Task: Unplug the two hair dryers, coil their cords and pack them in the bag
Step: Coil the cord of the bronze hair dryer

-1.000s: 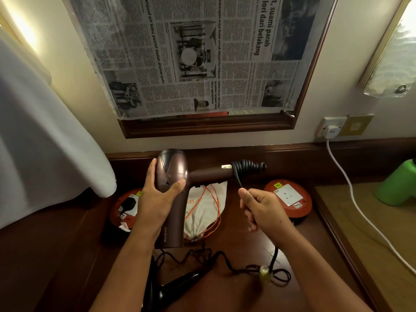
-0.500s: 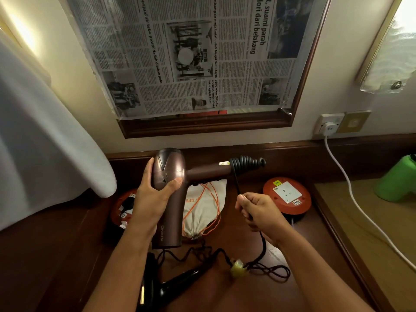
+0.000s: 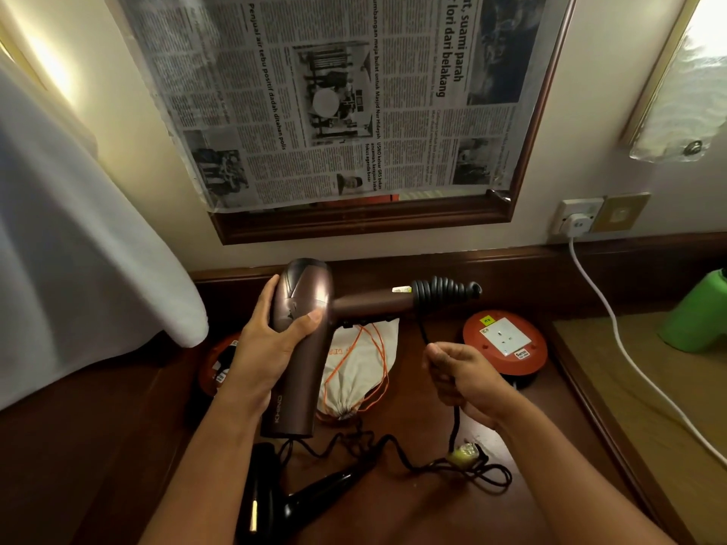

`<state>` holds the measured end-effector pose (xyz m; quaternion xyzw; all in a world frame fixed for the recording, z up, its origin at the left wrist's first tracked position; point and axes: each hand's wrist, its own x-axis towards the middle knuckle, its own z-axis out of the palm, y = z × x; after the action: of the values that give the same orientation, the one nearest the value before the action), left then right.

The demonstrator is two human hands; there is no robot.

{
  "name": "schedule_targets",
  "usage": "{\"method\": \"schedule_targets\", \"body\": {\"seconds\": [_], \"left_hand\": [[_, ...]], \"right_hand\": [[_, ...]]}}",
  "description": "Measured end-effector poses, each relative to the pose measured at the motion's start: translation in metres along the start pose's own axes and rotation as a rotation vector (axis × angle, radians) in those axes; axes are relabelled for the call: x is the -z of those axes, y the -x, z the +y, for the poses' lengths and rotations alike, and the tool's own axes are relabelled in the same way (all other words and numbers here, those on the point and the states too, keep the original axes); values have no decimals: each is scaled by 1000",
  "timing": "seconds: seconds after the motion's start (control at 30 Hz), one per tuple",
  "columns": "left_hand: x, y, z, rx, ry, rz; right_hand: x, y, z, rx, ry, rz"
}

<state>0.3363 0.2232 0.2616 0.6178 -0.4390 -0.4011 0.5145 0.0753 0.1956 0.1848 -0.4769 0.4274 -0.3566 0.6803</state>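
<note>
My left hand [image 3: 262,352] grips the barrel of a brown hair dryer [image 3: 301,348] held above the desk, its handle pointing right. Several turns of its black cord [image 3: 442,291] are coiled round the handle's end. My right hand [image 3: 460,377] grips the same cord just below the handle; the rest hangs down to a yellowish plug [image 3: 464,453] near the desk. A black hair dryer [image 3: 299,501] lies on the desk at the bottom, its thin cord [image 3: 397,452] tangled beside it. A cream drawstring bag [image 3: 360,367] with orange strings lies behind the brown dryer.
A red round socket box [image 3: 505,344] sits at the right of the dark wooden desk [image 3: 413,509], another red box [image 3: 218,365] at the left. A white cable [image 3: 613,336] runs from a wall socket [image 3: 576,222]. A green bottle [image 3: 696,316] stands far right; white cloth [image 3: 78,245] hangs at left.
The cord's plug has slid left along the desk toward the middle. My right hand has drawn slightly lower on the cord, and more cord sits coiled on the handle.
</note>
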Motion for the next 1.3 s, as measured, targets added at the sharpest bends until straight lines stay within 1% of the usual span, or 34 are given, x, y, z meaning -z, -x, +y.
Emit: {"method": "schedule_targets", "body": {"seconds": [0.13,0.27,0.33,0.47,0.6,0.67,0.73,0.77,0.87,0.93,1.1,1.3], "left_hand": [[-1,0,1,0,-18,-24],[0,0,2,20,-13,-40],[3,0,2,21,-30,-49],[10,-1,-1,37,-47,-60],[13,2,-1,54,-37,-81],[13,3,0,51,-52,-102],[14,3,1,48,-70,-131],[14,2,1,47,-73,-147],[16,3,2,31,-82,-178],[16,2,2,15,-98,-181],[15,-2,-4,-24,-182,-153],[7,-8,-11,-86,-308,-101]], "right_hand": [[3,-7,-4,40,120,84],[4,-14,-6,81,348,191],[7,-17,-8,89,414,225],[14,-21,-17,68,325,119],[22,-27,-32,33,385,93],[28,-29,-44,132,519,86],[32,-36,-57,224,732,56],[33,-42,-63,208,819,50],[32,-53,-84,101,1048,118],[31,-56,-95,110,1190,120],[27,-56,-117,199,1371,105],[18,-51,-134,328,1454,42]]}}
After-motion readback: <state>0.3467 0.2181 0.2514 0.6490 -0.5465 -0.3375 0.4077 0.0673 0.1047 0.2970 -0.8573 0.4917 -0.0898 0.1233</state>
